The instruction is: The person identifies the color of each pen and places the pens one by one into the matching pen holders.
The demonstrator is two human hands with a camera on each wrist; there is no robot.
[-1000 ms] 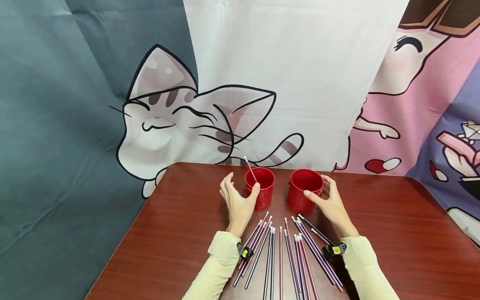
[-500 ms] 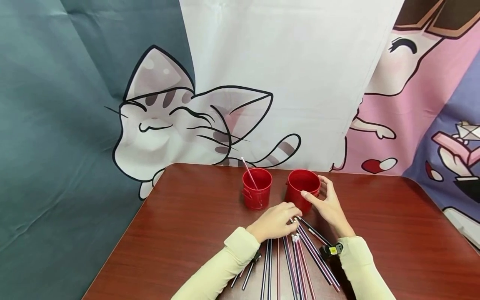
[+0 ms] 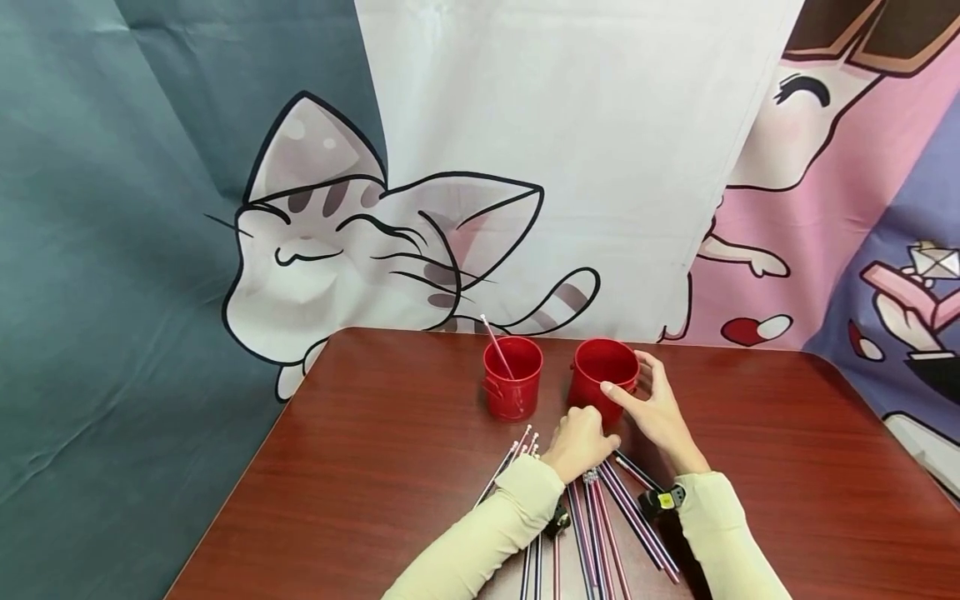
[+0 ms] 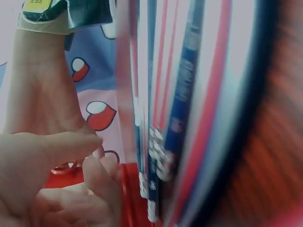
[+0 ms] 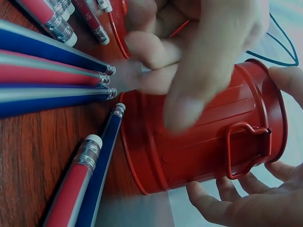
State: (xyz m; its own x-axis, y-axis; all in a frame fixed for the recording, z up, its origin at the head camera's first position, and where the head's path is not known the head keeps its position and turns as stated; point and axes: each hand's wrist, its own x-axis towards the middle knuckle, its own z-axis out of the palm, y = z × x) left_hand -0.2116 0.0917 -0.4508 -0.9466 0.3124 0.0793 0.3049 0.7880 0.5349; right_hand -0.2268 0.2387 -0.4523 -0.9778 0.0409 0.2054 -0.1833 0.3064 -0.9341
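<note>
Pencils (image 3: 596,533) in red and dark blue with silvery stripes lie fanned out at the lower centre of the head view, eraser ends toward two red buckets, some partly hidden by a sleeve. The left hand (image 3: 581,442) is over the upper ends of the pencils, in front of the right-hand bucket (image 3: 588,390); its fingers are loosely bent with the thumb apart from them, and nothing shows between them. The right hand (image 3: 656,412) holds that bucket from the right, thumb near the rim, fingers curved round the side. Just left of it, the left-hand bucket (image 3: 513,400) stands upright with a single pencil (image 3: 498,348) leaning in it. Reddish-brown table (image 3: 787,433) spreads beneath; behind, a cloth backdrop (image 3: 645,167) bears a cartoon cat (image 3: 322,225) at centre left.
</note>
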